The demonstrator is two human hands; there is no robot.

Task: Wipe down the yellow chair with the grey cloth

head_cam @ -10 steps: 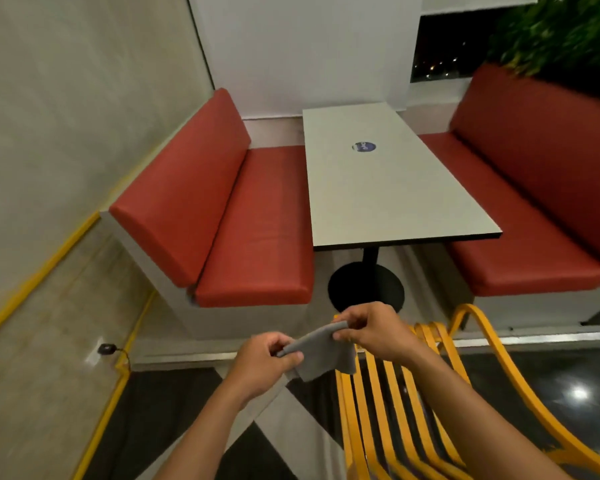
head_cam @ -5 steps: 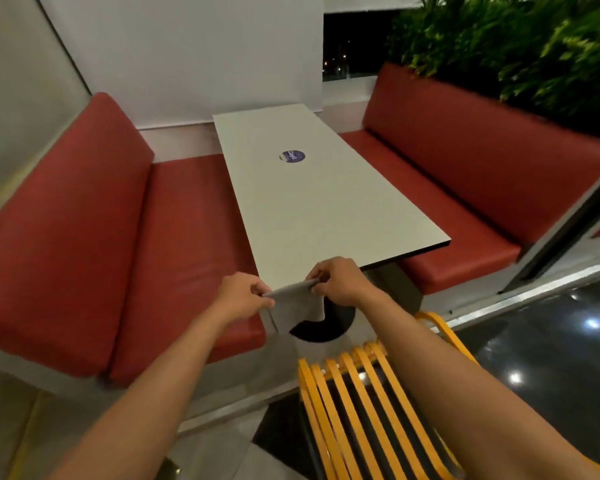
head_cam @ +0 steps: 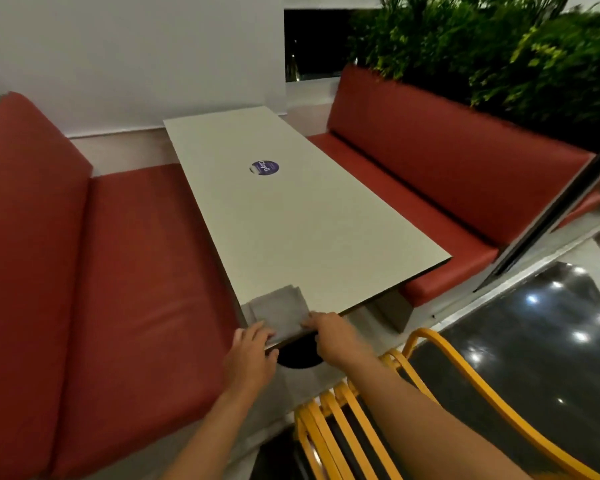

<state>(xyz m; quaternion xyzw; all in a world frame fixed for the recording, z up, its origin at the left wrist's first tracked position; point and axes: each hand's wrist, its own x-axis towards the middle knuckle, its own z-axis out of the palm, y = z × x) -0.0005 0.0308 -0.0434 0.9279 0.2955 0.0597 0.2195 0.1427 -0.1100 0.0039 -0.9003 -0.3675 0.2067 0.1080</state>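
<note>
Two hands met at the near end of the pale surface [head_cam: 291,220]. The left hand [head_cam: 248,355] lay with its fingers loosely straight over the near left corner of the grey cloth [head_cam: 278,313], pressing it rather than gripping. The right hand [head_cam: 333,336] touched the cloth's near right corner with bent fingertips; I could not tell whether they pinched the edge or only pressed it. The cloth itself lay folded and flat on the surface's near left corner, right at the rim. Under the hands showed the black round base [head_cam: 298,356]. The yellow chair [head_cam: 309,434] stood just beside that end, beneath the right forearm and apart from the cloth. Farther up the surface sat a round purple sticker [head_cam: 264,167]. A red bench [head_cam: 136,271] flanked the left side and another bench [head_cam: 430,188] the right, with green plants [head_cam: 482,46] behind it.
</note>
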